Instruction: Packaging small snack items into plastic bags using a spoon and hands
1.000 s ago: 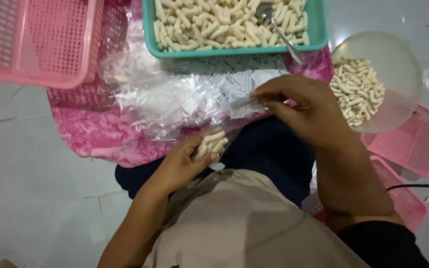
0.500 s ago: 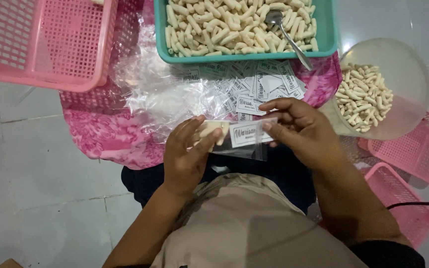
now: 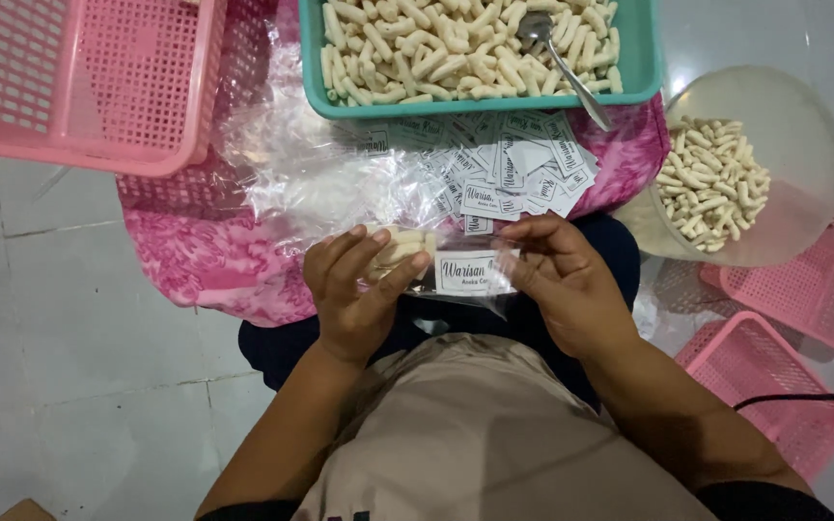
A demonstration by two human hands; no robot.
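My left hand (image 3: 354,289) grips a few pale finger-shaped snack sticks (image 3: 400,247) at the open end of a small clear plastic bag (image 3: 470,280). My right hand (image 3: 567,280) pinches the other side of that bag, which has a white paper label inside. Both hands are over my lap, just in front of a heap of clear bags (image 3: 320,174) and loose white labels (image 3: 514,169) lying on a pink patterned cloth (image 3: 195,256).
A teal tray (image 3: 629,82) full of snack sticks with a metal spoon (image 3: 562,63) is at the top. A clear round bowl (image 3: 793,125) with more sticks stands right. Pink baskets (image 3: 79,87) sit at top left, with others (image 3: 774,376) at lower right, on a white tiled floor.
My left hand lifted the sticks from my lap up to the bag. My right hand drew a bag with a label from the pile and now holds it in front of me.
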